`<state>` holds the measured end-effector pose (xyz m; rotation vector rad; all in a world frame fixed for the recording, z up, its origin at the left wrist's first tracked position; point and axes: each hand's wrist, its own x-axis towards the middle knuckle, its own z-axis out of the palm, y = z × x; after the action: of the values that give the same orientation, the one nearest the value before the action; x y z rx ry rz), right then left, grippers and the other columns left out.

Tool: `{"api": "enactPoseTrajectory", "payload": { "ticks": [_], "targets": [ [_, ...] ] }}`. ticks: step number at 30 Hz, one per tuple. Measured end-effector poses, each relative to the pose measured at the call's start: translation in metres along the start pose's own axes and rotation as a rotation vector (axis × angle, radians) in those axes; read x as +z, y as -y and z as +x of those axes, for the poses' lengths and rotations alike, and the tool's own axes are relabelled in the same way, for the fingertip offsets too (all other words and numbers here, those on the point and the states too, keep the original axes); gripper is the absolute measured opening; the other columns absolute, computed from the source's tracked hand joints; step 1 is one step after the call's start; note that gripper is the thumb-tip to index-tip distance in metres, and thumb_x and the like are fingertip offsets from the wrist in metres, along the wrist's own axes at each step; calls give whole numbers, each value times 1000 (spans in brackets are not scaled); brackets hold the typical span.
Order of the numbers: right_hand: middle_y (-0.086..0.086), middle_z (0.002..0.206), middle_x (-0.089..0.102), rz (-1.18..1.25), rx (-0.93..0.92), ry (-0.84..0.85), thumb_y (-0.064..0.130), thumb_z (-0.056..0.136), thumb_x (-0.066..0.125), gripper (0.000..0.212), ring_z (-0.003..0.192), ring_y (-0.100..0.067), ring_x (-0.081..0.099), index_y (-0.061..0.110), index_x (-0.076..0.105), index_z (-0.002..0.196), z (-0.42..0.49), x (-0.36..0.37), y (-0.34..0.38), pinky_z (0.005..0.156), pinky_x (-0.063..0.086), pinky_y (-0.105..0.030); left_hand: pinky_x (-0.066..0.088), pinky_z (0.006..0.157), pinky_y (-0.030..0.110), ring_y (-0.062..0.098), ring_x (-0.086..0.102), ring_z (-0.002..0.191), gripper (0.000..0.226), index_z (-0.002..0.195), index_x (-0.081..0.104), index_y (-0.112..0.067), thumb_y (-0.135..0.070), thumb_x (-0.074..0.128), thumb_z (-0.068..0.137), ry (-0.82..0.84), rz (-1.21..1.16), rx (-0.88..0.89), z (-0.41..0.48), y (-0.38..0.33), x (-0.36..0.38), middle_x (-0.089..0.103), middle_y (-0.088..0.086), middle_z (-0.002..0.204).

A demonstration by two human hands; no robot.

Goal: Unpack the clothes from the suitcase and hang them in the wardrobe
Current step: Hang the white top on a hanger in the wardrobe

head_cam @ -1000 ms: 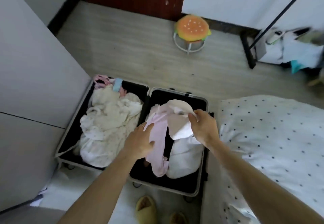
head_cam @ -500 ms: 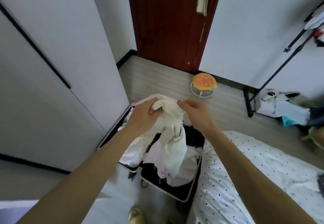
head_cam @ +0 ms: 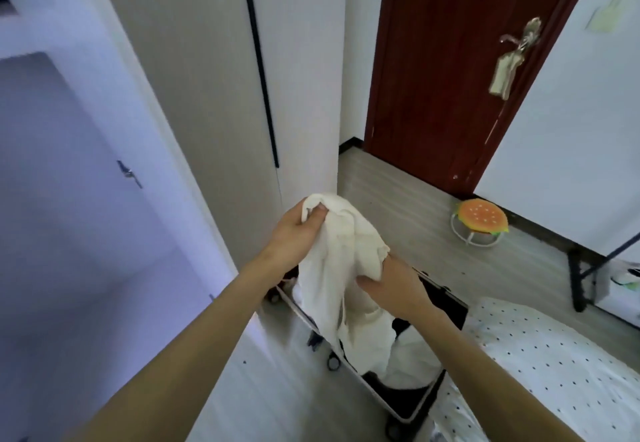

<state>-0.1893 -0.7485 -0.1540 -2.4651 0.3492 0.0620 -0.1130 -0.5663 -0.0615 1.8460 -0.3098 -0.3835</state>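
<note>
Above the open suitcase (head_cam: pixel 448 299), I've got one cream garment (head_cam: pixel 332 268) lifted clear and hanging between both hands.

- left hand (head_cam: pixel 294 233): fingers curled round the bunched top edge, thumb on the cloth
- right hand (head_cam: pixel 391 289): lower down, thumb and fingers pinching a fold on the garment's right side
- garment's tail dangles down in front of the case; can't tell if it touches what lies in there

Progress, my read: early. One piece out, nothing hung that I can see. White clothes (head_cam: pixel 415 362) are left in the visible half of the case. Next comes a hanger and the wardrobe (head_cam: pixel 304 78) on the left. Its front has a black handle strip (head_cam: pixel 259 60). Pale panel at far left may be an open door; can't confirm.

Count:
- hands: 2, both on the garment
- garment in hand: 1
- suitcase: 1, only one half in view
- clothes in it: at least 1 white bundle, pieces not separable
- hangers: 0 in view
- wardrobe: 1

Around: dotted bed cover (head_cam: pixel 554 372) at right, burger-shaped stool (head_cam: pixel 481 221) on the floor, red-brown door (head_cam: pixel 450 78) behind.
</note>
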Motion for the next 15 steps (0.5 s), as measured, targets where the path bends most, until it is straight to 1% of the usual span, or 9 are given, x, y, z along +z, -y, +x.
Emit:
{"api": "enactPoseTrajectory", "payload": {
  "ticks": [2,3,4,5,7,9,11,13,15],
  "targets": [
    [2,75,52,-129,21,75,40,91,55,23,71,-22,56,19,50,83,-14,19,24,57,45,-30,40,70,6,2,58,98,16,105,60,-37,-42,45,103,38,9,-61,-32,14,-38,62,-23,98],
    [2,75,52,-157,18,84,38,93,53,23,71,-23,57,17,50,84,-21,29,38,59,46,-30,43,75,7,1,60,100,18,104,62,-37,-47,47,101,61,33,-91,-49,23,-60,64,-24,98],
    [1,76,53,-165,22,82,36,94,52,23,73,-23,56,15,51,86,-27,36,50,60,45,-29,46,87,13,3,61,106,24,106,64,-37,-55,50,97,94,60,-113,-63,32,-79,67,-22,102],
    [1,77,53,-174,10,78,35,94,53,21,73,-22,55,15,50,86,-34,40,61,61,43,-29,48,98,26,7,62,112,36,110,66,-37,-63,52,90,121,84,-148,-75,38,-97,70,-19,109],
    [6,74,48,-181,-56,90,31,92,54,18,75,-22,52,21,45,80,-51,58,100,64,38,-29,50,101,45,15,66,111,47,116,67,-37,-69,53,84,135,85,-218,-109,56,-146,72,-12,114],
    [9,72,47,-189,-140,134,30,93,51,20,78,-24,54,27,43,75,-66,75,139,64,37,-30,53,92,42,17,68,103,33,118,65,-30,-51,54,95,40,65,-245,-138,75,-187,73,-7,109],
    [7,76,55,-215,-182,185,36,95,48,23,82,-25,58,28,48,74,-75,85,171,63,40,-32,52,86,37,19,64,100,23,119,56,-23,-32,56,98,-192,98,-268,-154,95,-215,67,-5,103],
    [1,88,66,-221,-220,210,38,93,48,22,89,-27,61,27,56,76,-77,97,202,70,46,-34,46,85,31,22,58,102,29,118,48,-27,-19,60,93,-401,113,-244,-174,109,-237,60,-4,106],
    [-3,96,68,-195,-249,233,33,91,50,21,91,-28,60,25,56,73,-78,103,228,76,47,-36,42,88,27,19,54,108,41,112,54,-37,-12,69,84,-416,74,-174,-189,120,-247,57,0,117]
  ]
}}
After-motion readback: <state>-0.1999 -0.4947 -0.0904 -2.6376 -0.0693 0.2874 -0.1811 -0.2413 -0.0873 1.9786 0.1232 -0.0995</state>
